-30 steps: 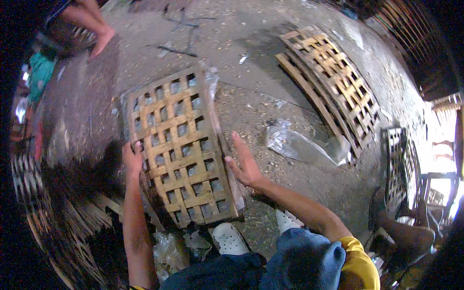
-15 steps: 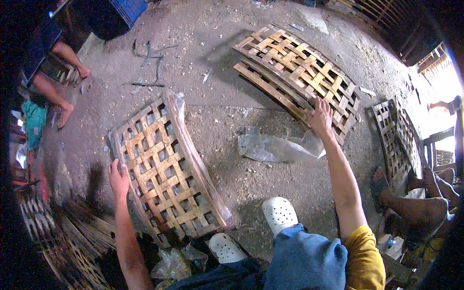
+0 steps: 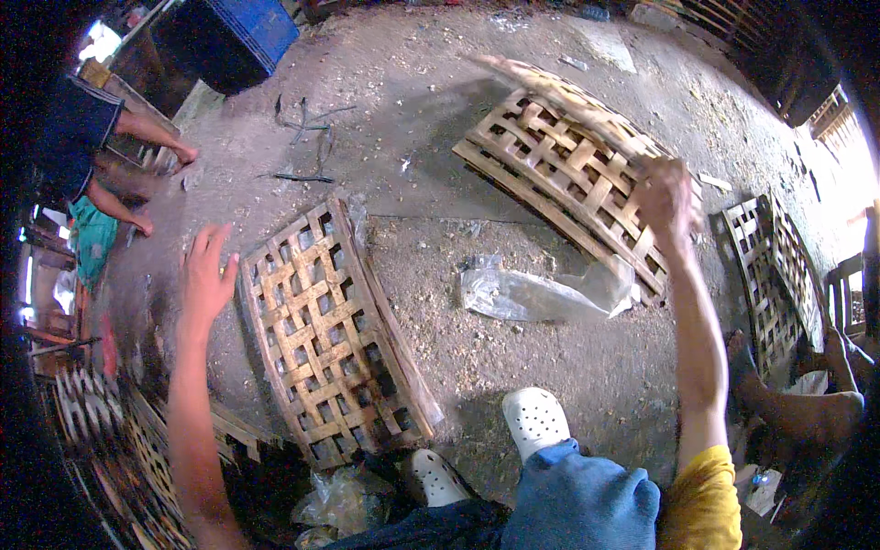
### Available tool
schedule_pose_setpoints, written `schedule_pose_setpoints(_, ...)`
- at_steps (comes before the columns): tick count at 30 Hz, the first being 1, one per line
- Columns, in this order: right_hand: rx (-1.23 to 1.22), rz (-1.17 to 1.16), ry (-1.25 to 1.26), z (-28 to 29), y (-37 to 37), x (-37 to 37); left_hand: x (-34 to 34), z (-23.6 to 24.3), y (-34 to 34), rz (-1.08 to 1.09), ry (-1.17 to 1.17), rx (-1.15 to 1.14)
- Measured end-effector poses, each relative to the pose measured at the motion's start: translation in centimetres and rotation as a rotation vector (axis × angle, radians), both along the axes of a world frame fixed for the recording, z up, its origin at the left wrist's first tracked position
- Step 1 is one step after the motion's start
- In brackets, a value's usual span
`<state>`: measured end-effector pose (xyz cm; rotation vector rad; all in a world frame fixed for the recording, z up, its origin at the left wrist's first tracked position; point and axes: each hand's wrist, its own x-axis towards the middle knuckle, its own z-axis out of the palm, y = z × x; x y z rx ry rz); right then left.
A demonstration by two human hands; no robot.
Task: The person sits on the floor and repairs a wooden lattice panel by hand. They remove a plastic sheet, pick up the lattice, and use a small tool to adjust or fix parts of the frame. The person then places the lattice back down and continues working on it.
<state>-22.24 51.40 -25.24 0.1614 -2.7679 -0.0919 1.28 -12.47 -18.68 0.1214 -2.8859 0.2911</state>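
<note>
On the right, a stack of woven bamboo panels [image 3: 561,147] lies on the floor. The top panel [image 3: 587,105] is tilted up and blurred by motion, its raised edge in the curled fingers of my right hand [image 3: 667,203]. In front of me lies another framed woven panel [image 3: 316,325], with clear plastic along its right side. My left hand [image 3: 209,278] is held beside the far left edge of that panel, fingers spread, with nothing in it. A crumpled clear plastic bag [image 3: 541,291] lies between the two groups of panels.
My white clogs [image 3: 534,422] stand near the front panel. More woven panels lean at the right [image 3: 768,275] beside another person's legs [image 3: 807,412]. A second person's legs [image 3: 151,133] are at the far left, near a blue crate [image 3: 243,41]. Dark twigs [image 3: 307,137] lie on the floor.
My right hand has moved right and closed on the top panel, whose edge has risen off the stack. My left hand has moved up and away from the front panel's edge.
</note>
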Motion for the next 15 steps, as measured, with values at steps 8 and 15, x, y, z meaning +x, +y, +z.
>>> schedule_pose_setpoints(8,-0.171,0.102,0.334,18.7,6.0,-1.6,-5.2,3.8,4.6,-0.188,0.166,0.214)
schedule_pose_setpoints(15,-0.652,0.375,-0.077,21.5,4.8,1.3,-7.6,2.1,11.6,-0.085,0.190,1.079)
